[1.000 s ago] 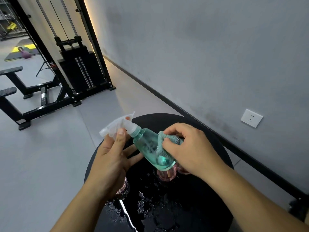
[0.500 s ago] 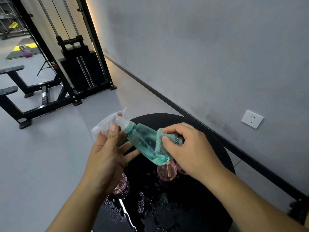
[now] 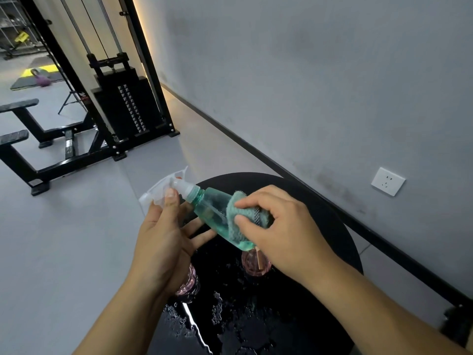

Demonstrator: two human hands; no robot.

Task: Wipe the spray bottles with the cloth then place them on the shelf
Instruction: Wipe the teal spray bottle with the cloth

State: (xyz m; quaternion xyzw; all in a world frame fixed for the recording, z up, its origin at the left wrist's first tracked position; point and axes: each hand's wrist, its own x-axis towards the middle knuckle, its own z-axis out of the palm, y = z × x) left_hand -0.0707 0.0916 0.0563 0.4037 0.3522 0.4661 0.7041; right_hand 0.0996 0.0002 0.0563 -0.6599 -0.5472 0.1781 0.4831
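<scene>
Your view takes in a grey wall filling the 12-to-3 o'clock side, with a black cable weight machine standing on the grey floor at 10 o'clock. Below your hands, from the centre down toward 6 o'clock, sits a round black table, its glossy top wet with scattered water drops. Just above the table, at the centre of view, you hold a teal spray bottle tilted, its white spray head pointing toward 10 o'clock and its base toward 4 o'clock. Your left hand holds the bottle at the head end: the thumb lies pressed against the white trigger part, while the other fingers reach under the neck, fairly straight. Your right hand has its fingers curled round a teal cloth, pinching it against the lower half of the bottle's body. Two pink spray bottles stand on the table: one just under the teal bottle's base at 5 o'clock, mostly hidden by your right hand, the other behind your left wrist at 7 o'clock. A white wall socket sits at 3 o'clock.
</scene>
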